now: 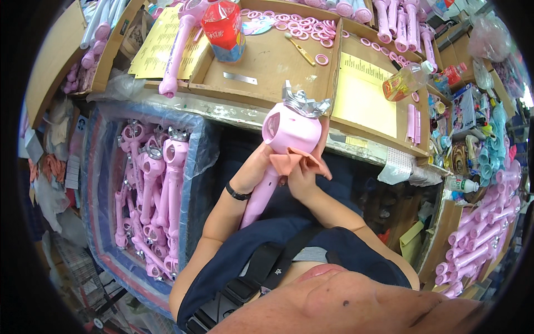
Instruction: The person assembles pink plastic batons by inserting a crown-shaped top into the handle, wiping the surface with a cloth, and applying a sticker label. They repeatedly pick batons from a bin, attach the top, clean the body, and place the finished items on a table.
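A pink toy wand (293, 133) with a round hollow head and a silver crown (303, 103) is held tilted in front of my body, its handle pointing down toward my lap. My left hand (255, 167) closes round the wand just below the head; the head hides some of its fingers. An orange cloth (297, 161) is bunched in my right hand (303, 181). The cloth lies against the lower part of the wand's head, with one fold rising behind it on the right.
At my left stands a plastic-lined bin (194, 161) of crowned pink wands. Across the bench, cardboard trays (278, 69) hold pink rings, a brush (300, 49), a metal strip and a red-labelled bottle (223, 28). Pink handles (478, 239) fill a box at right.
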A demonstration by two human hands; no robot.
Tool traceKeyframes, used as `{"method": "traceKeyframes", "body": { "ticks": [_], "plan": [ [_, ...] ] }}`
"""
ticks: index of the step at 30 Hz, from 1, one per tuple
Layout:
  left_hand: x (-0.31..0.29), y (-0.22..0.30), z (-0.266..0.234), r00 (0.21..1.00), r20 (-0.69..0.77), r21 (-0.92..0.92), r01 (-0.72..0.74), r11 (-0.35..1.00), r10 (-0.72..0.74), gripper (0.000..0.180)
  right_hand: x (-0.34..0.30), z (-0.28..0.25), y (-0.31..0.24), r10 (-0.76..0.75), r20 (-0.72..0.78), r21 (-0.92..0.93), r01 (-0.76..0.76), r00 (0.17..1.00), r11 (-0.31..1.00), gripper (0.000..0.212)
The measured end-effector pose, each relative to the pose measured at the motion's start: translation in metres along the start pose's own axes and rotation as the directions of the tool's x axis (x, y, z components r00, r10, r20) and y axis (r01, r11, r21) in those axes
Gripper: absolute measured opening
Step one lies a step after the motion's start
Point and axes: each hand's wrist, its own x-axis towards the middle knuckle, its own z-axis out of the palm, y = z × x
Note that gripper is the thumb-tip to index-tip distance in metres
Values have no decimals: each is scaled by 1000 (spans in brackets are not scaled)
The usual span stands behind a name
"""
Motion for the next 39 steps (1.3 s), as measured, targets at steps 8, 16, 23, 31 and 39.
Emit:
{"method": "traceKeyframes", "body": {
  "ticks": [8, 16, 23, 31, 39],
  "plan": [
    [-9, -6, -3, 943, 297, -208, 219, 953, -152, 69, 68, -44, -15, 330, 395, 121, -405, 857, 906, 92],
    [-19, 9, 4, 996, 88, 195, -45, 980, 29, 66, 66, -52, -5, 207, 433, 405, -395, 877, 825, 69],
    [-26, 13, 10, 991, 120, 267, -95, 959, 65, 79, 70, -54, -1, 142, 561, 559, -499, 816, 662, 76],
    [-26, 15, 20, 939, 17, 779, -227, 584, 343, 99, 60, -52, -15, 230, 265, -88, -214, 936, 973, 93],
    [-20, 5, 21, 826, 33, 954, -194, 229, 563, 103, 49, -38, -43, 362, 289, -246, -297, 887, 923, 88]
  ]
}}
